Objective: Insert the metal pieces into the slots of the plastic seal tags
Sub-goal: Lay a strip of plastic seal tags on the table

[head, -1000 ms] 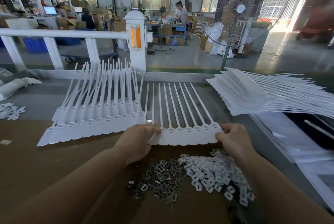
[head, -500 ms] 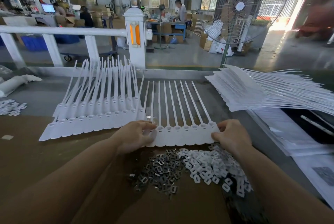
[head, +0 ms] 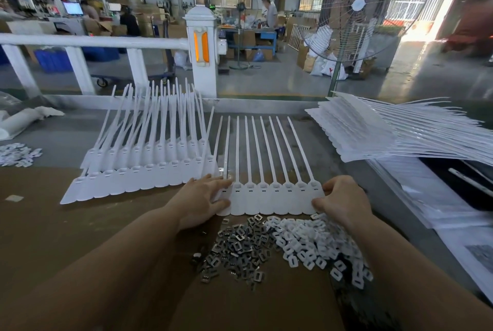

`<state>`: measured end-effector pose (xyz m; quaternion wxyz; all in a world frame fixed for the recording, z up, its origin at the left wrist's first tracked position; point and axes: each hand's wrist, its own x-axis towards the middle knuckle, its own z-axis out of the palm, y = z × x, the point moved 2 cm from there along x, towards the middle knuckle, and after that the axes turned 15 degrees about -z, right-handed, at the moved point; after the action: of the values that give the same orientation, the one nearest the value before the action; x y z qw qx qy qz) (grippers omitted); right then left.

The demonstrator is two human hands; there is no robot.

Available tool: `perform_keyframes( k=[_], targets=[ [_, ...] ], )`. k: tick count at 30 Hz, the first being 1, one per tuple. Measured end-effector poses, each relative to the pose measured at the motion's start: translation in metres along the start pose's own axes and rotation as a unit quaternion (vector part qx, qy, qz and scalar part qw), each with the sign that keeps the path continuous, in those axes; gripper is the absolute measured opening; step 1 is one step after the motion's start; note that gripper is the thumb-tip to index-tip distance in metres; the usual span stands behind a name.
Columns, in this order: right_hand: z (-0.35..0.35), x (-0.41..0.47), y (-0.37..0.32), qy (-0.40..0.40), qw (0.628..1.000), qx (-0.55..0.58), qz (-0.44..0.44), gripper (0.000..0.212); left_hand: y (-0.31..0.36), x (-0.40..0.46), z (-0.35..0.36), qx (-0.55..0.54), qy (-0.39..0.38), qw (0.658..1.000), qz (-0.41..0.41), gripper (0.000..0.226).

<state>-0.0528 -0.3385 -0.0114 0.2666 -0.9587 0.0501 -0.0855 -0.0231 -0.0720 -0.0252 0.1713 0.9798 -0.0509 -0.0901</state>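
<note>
Between both hands, the tag strip (head: 269, 198) lies flat, left hand (head: 203, 201) pressing open-fingered, right hand (head: 341, 198) pinching its edge.

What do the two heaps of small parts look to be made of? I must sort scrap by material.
The grey clips look like stamped sheet metal: dull silver with glinting edges. The white caps look like moulded plastic: opaque and matte, the same white as the seal tags. Neither is certain from looks alone.

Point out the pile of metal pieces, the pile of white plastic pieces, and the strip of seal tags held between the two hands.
pile of metal pieces (head: 236, 248): head view, middle of the dark heap.
pile of white plastic pieces (head: 314, 242): head view, centre of the white heap.
strip of seal tags (head: 272, 198): head view, flat tag body midway along the strip.
</note>
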Motion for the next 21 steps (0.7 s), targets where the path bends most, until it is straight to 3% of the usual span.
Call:
perform_keyframes(
  k=[21],
  targets=[
    [0.0, -0.004, 0.002, -0.003, 1.0, -0.014, 0.008, 0.035, 0.002, -0.01, 0.004, -0.014, 0.009, 1.0, -0.004, 0.051]
  ],
)
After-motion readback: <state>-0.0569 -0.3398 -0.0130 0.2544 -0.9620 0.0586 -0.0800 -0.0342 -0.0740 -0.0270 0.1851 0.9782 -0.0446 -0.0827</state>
